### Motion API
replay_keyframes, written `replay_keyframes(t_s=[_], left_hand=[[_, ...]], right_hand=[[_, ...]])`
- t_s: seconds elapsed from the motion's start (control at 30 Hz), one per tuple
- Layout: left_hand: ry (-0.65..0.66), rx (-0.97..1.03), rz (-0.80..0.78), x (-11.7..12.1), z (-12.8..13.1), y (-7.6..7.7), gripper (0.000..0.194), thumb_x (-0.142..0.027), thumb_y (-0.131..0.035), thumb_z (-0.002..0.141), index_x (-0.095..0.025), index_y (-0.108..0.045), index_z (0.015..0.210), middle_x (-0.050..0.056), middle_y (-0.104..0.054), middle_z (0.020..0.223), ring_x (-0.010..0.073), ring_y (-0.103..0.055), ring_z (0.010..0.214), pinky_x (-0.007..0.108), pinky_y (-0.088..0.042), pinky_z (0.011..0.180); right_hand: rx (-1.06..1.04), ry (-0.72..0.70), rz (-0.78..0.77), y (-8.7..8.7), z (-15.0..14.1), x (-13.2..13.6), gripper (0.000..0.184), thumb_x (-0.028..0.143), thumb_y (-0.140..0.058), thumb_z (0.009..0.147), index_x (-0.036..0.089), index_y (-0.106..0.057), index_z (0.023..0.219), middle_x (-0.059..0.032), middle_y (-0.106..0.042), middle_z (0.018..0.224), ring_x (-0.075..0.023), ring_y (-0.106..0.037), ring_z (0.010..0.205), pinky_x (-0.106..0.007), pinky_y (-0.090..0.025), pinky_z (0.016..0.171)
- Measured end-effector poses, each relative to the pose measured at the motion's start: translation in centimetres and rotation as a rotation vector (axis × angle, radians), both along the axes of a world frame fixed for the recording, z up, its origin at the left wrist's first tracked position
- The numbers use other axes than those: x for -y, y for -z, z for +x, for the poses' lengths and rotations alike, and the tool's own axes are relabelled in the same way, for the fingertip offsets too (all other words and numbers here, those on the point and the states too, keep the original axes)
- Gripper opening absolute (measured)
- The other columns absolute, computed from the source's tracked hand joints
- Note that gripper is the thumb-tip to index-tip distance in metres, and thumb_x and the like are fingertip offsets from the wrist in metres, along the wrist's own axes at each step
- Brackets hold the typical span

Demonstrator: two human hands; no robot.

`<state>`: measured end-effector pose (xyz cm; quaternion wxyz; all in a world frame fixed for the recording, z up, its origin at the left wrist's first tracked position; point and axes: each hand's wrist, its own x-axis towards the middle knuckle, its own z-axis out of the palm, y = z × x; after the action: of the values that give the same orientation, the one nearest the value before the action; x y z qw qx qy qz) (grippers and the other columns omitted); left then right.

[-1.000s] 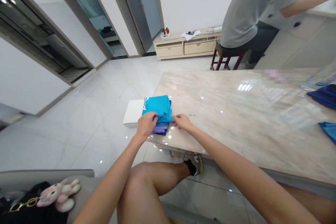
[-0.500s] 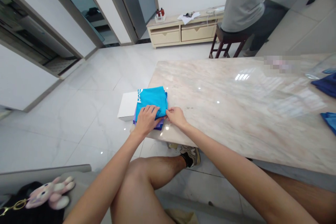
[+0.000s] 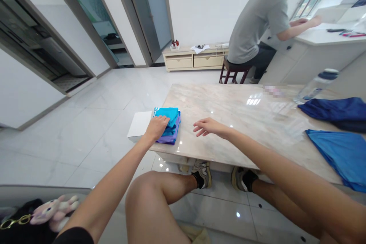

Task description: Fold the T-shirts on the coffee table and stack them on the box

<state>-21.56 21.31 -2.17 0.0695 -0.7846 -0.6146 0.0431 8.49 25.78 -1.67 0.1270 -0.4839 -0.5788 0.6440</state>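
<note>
On the folded cloth (image 3: 167, 116) — left hand (image 3: 156, 129), fingers flat; right hand (image 3: 210, 126) apart, fingers loose

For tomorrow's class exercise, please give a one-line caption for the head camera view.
Left hand rests on folded turquoise and purple clothes on a marble table.

Beyond your marble table (image 3: 228, 99), a person (image 3: 254, 26) in a gray T-shirt sat on a dark stool (image 3: 234, 71) at a white counter (image 3: 323, 45). A plastic bottle (image 3: 316, 85) stood tilted on the table, and a plush rabbit (image 3: 54, 213) lay at your left.
</note>
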Motion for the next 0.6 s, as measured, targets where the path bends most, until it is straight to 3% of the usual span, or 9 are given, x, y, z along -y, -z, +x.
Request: replay_keyframes(t_s=[0.1,0.17,0.23,0.3,0.37,0.47,0.6], left_hand=[[0.048,0.024,-0.095,1.4,-1.2,-0.8,0.031,-0.025,-0.062,0.104,-0.021,-0.078,0.131,0.015,-0.08,0.123,0.0337,-0.073,0.119,0.04,-0.054,0.096],[0.061,0.052,-0.158,1.9,-1.7,-0.5,0.051,-0.048,-0.075,0.099,-0.022,-0.073,0.143,0.015,-0.078,0.134,0.037,-0.071,0.125,0.042,-0.055,0.102],[0.054,0.092,-0.16,1.9,-2.0,0.2,0.069,-0.066,-0.068,0.1,-0.022,-0.068,0.152,0.016,-0.073,0.147,0.04,-0.068,0.134,0.047,-0.052,0.111],[0.049,0.121,-0.109,1.2,-2.1,1.2,0.067,-0.065,-0.049,0.109,-0.021,-0.064,0.156,0.016,-0.066,0.159,0.0398,-0.061,0.145,0.053,-0.046,0.121],[0.072,0.112,-0.07,0.0,-2.0,2.5,0.063,-0.057,-0.039,0.114,-0.021,-0.06,0.161,0.015,-0.056,0.17,0.0374,-0.052,0.156,0.057,-0.036,0.131],[0.087,0.068,-0.076,-1.7,-1.4,5.1,0.063,-0.05,-0.038,0.114,-0.021,-0.052,0.168,0.013,-0.042,0.18,0.034,-0.038,0.167,0.059,-0.023,0.138],[-0.072,0.106,0.019,-2.7,-0.7,8.9,0.066,-0.048,-0.033,0.115,-0.019,-0.045,0.173,0.014,-0.037,0.182,0.0324,-0.032,0.17,0.057,-0.02,0.14]], right_hand=[[0.126,-0.091,0.043,-2.2,7.0,0.3,0.04,0.053,-0.074,0.1,0.017,-0.078,0.118,-0.0168,-0.081,0.129,-0.0254,-0.083,0.102,-0.029,-0.063,0.081],[0.225,-0.174,0.029,-3.1,11.5,0.6,0.053,0.063,-0.078,0.094,0.017,-0.078,0.118,-0.019,-0.081,0.129,-0.0291,-0.083,0.106,-0.033,-0.063,0.083],[0.294,-0.226,0.041,-3.4,15.3,1.2,0.063,0.071,-0.079,0.088,0.017,-0.078,0.12,-0.0203,-0.08,0.13,-0.0324,-0.081,0.11,-0.035,-0.063,0.084],[0.318,-0.234,0.079,-3.1,18.0,2.0,0.069,0.076,-0.077,0.086,0.017,-0.078,0.122,-0.0208,-0.08,0.131,-0.0343,-0.08,0.113,-0.036,-0.063,0.085],[0.301,-0.21,0.111,-2.2,19.4,3.2,0.074,0.08,-0.072,0.087,0.018,-0.077,0.127,-0.0205,-0.079,0.132,-0.0347,-0.079,0.115,-0.037,-0.063,0.087],[0.286,-0.185,0.14,-0.2,19.8,5.2,0.08,0.084,-0.061,0.089,0.017,-0.077,0.131,-0.0201,-0.08,0.128,-0.0348,-0.079,0.111,-0.04,-0.063,0.089],[0.455,-0.282,0.281,1.7,19.2,7.6,0.076,0.079,-0.053,0.093,0.018,-0.081,0.131,-0.0188,-0.081,0.116,-0.0364,-0.078,0.106,-0.047,-0.06,0.099]])
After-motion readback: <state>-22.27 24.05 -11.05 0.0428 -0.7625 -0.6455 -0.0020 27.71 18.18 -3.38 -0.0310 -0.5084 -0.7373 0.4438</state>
